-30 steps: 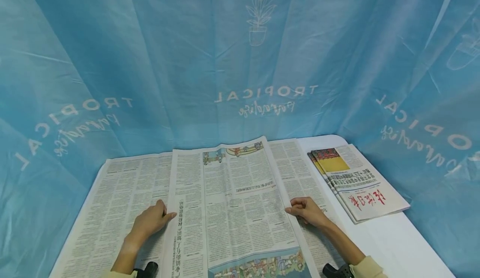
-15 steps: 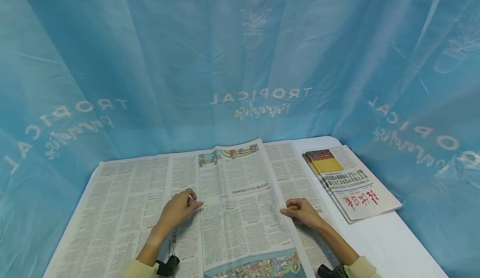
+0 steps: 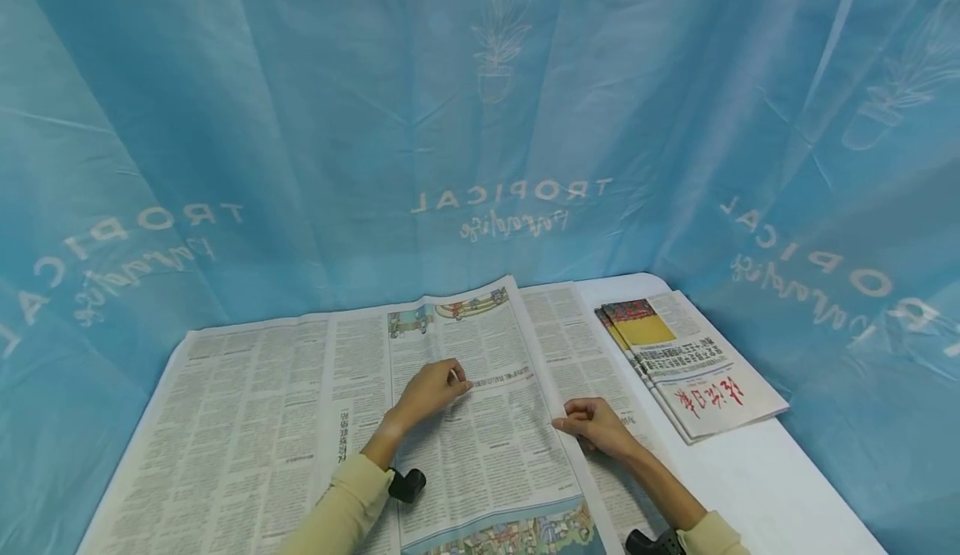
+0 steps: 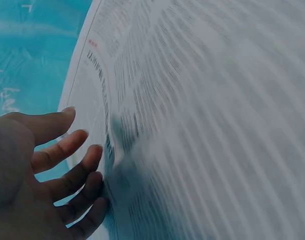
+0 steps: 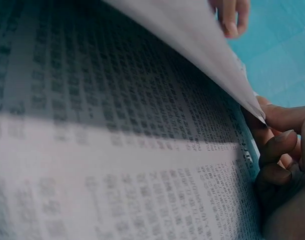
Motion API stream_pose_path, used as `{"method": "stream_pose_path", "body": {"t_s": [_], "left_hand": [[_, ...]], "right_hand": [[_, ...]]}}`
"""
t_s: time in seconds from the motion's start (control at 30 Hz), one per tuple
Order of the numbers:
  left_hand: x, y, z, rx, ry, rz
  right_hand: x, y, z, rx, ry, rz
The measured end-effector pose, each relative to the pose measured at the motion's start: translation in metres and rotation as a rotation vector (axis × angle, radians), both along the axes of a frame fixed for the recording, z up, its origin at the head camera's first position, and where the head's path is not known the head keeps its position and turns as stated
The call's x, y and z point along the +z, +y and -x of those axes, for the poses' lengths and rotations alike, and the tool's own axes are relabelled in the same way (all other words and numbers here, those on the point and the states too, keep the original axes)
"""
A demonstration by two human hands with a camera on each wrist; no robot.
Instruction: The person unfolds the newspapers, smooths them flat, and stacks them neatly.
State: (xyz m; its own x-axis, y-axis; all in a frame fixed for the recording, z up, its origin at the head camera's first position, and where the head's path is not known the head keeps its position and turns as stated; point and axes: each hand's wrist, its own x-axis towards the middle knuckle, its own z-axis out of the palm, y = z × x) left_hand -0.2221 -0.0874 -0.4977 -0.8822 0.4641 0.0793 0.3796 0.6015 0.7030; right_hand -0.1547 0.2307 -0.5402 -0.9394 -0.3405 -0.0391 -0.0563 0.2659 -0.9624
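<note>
A large newspaper sheet (image 3: 480, 447), with coloured drawings at its far and near ends, lies over other spread newspaper pages (image 3: 225, 422). At its right edge my right hand (image 3: 596, 428) pinches the paper between thumb and fingers; the right wrist view shows that edge raised off the page below, with the right thumb (image 5: 287, 117) on top. My left hand (image 3: 431, 390) is over the middle of the sheet, its fingers loosely bent and holding nothing. In the left wrist view the left fingers (image 4: 75, 185) are spread apart close to the paper; whether they touch it I cannot tell.
To the right, a small stack of folded newspapers (image 3: 690, 367) with red lettering lies on the white table (image 3: 757, 488). A blue printed curtain (image 3: 337, 122) hangs behind the table and along its sides.
My left hand has moved right from the sheet's left edge to over its middle. The right hand keeps its pinch on the right edge. The head view has shifted slightly.
</note>
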Motion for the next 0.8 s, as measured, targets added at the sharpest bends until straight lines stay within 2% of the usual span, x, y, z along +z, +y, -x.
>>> {"method": "stream_pose_path", "body": {"t_s": [0.2, 0.43, 0.53, 0.63, 0.8], "left_hand": [[-0.007, 0.023, 0.012, -0.05, -0.029, -0.017], [-0.011, 0.046, 0.016, -0.133, -0.036, -0.155], [-0.011, 0.058, 0.018, -0.095, -0.072, -0.173], [-0.011, 0.071, 0.021, -0.016, -0.122, -0.158], [-0.006, 0.087, 0.018, 0.12, -0.129, -0.124]], "right_hand": [[-0.002, -0.002, -0.002, -0.01, 0.01, 0.01], [-0.002, -0.005, -0.002, -0.037, 0.002, 0.005], [-0.003, -0.007, -0.002, -0.058, 0.005, -0.008], [-0.003, -0.008, -0.003, -0.079, 0.011, -0.015], [-0.002, -0.01, -0.004, -0.112, 0.006, -0.027]]}}
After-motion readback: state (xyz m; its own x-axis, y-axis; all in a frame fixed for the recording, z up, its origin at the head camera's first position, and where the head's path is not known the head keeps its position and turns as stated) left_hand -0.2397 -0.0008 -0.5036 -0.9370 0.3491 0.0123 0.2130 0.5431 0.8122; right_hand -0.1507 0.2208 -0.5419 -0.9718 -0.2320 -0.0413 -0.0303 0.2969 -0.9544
